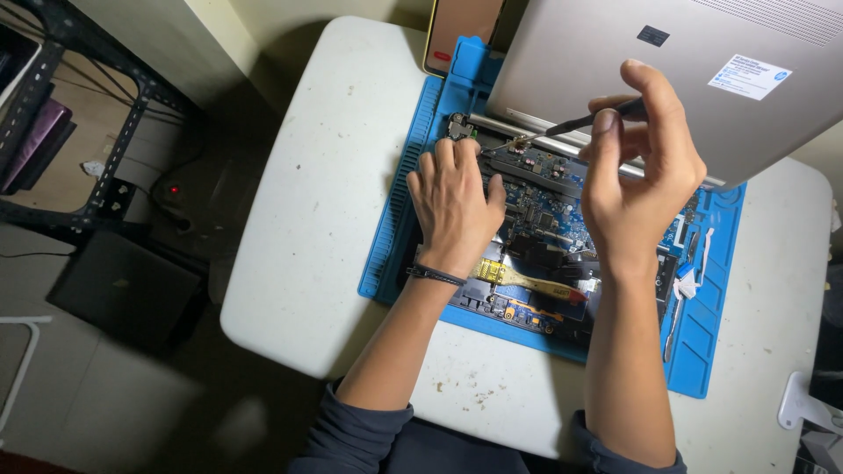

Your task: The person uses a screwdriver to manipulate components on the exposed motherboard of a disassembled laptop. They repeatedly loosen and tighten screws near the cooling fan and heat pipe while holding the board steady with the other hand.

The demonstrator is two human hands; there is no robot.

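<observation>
An opened laptop lies on a blue repair mat (386,254), its circuit board (549,206) bare and its silver lid (615,61) tilted up at the back. My left hand (454,200) rests flat on the board's left part, fingers pointing at the hinge, a dark band on the wrist. My right hand (641,171) pinches a thin black tool (590,120), its tip down near the left hinge (518,140). A yellow ribbon cable (527,281) crosses the board near my wrists.
The mat lies on a white rounded table (307,219). A phone with a yellow rim (457,35) leans at the back. Small tools lie in the mat's right tray (689,290). A dark metal shelf (70,132) and a black box (123,285) stand on the floor at left.
</observation>
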